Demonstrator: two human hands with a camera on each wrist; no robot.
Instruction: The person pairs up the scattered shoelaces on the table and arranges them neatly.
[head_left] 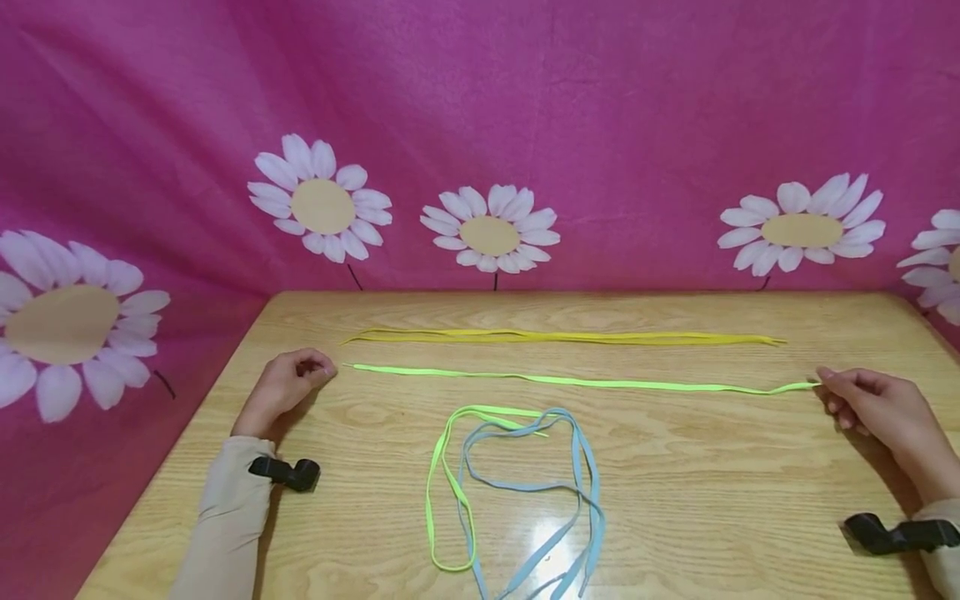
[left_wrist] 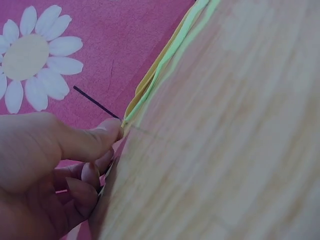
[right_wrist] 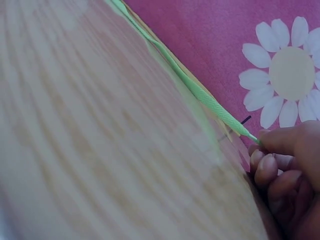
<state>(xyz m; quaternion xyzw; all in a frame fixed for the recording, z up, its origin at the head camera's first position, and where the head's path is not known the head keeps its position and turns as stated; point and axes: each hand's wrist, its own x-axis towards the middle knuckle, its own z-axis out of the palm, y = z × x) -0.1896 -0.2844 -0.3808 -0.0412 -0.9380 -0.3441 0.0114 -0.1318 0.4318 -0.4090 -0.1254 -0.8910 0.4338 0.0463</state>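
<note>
A neon green shoelace (head_left: 570, 381) stretches nearly straight from side to side across the table. At its left tip, my left hand (head_left: 288, 382) has thumb and forefinger pinched together, the other fingers curled in. In the left wrist view the lace (left_wrist: 167, 55) runs up to that thumb (left_wrist: 102, 134). My right hand (head_left: 881, 408) pinches the other end between thumb and forefinger; the right wrist view shows the lace (right_wrist: 210, 102) narrowing into those fingertips (right_wrist: 265, 137). Just beyond lies a yellow shoelace (head_left: 465, 333), doubled and parallel to the green one.
Nearer the front, a second green shoelace (head_left: 430, 508) lies looped, partly overlapping a loosely coiled light blue shoelace (head_left: 592, 475). The wooden table (head_left: 712, 508) meets a pink daisy-patterned cloth (head_left: 637, 125) at the back and left. Each wrist wears a black camera mount (head_left: 285, 473).
</note>
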